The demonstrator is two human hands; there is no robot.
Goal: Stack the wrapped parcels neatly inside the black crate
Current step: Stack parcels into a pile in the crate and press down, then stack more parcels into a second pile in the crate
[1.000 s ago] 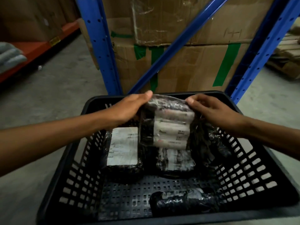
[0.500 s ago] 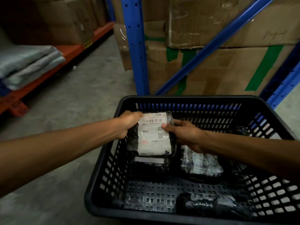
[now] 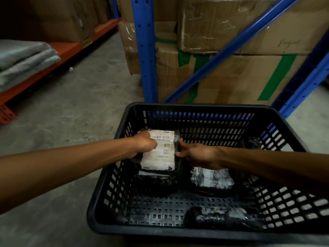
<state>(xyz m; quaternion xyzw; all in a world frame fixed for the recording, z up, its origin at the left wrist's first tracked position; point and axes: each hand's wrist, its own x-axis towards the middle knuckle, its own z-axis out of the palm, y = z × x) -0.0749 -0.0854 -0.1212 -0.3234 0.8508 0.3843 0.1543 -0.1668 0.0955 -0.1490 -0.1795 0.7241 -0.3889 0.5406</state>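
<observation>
The black crate point(image 3: 195, 108) stands on the floor in front of me. Both my hands hold a black-wrapped parcel with a white label point(image 3: 162, 154) over the crate's left side: my left hand point(image 3: 145, 144) grips its left edge, my right hand point(image 3: 196, 155) its right edge. It rests on or just above another wrapped parcel point(image 3: 156, 180). A third parcel point(image 3: 211, 180) lies to the right under my right wrist. A dark wrapped roll point(image 3: 220, 218) lies along the crate's near wall. One more dark parcel point(image 3: 252, 142) sits by the right wall, mostly hidden.
Blue rack uprights point(image 3: 145, 50) and taped cardboard boxes point(image 3: 231, 75) stand right behind the crate. An orange shelf point(image 3: 58, 52) with folded grey cloth point(image 3: 25, 59) runs along the left. Concrete floor point(image 3: 71, 113) lies to the left of the crate.
Both hands have lowered the labelled parcel slightly onto the left stack, after carrying it over from the crate's middle. The view has shifted left.
</observation>
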